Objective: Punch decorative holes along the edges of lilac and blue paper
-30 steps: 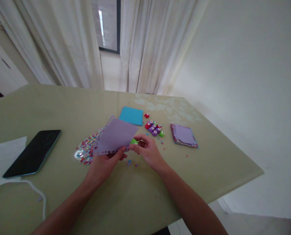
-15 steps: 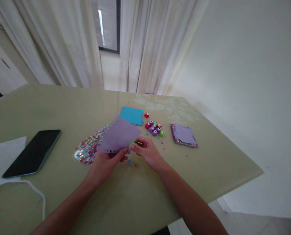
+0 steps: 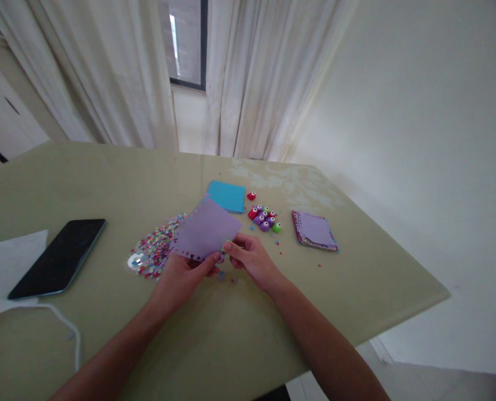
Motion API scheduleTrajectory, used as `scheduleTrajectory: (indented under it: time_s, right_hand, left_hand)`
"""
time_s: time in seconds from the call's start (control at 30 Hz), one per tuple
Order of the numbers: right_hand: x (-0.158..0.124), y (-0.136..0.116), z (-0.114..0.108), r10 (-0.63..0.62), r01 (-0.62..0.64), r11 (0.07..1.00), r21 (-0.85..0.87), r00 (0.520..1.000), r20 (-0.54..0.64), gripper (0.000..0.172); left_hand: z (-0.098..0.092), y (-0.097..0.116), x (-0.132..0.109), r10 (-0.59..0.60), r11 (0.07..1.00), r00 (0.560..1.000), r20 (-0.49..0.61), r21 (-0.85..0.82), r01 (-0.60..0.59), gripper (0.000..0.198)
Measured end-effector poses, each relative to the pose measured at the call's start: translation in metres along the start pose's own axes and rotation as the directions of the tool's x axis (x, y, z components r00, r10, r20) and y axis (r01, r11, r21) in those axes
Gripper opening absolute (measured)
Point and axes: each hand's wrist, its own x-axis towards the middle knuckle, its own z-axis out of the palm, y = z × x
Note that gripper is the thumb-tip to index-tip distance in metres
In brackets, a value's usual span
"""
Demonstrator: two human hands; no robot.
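Left hand holding one purple sheet at frame centre, fingers pinching its lower edge; right hand gripping one small green punch in fingers at sheet's lower right edge. One red punch lying above about nine clustered punches, right of centre; one tablet resting left.

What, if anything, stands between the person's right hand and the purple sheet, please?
Only the small green object, mostly hidden by the right hand holding it at the edge of the purple sheet; nothing else visible stands between.
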Motion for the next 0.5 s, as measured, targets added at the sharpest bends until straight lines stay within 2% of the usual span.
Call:
scheduleTrajectory:
  time_s: [0.5]
  right_hand:
    - [0.0009, 0.0019, 0.0041, 0.031, -0.031, 0.999, 0.007, 0.999, -0.028, 0.06]
  left_hand:
    - [0.001, 0.0009, -0.0011, -0.044, 0.999, 0.999, -0.023, 0.006, 0.044, 0.034]
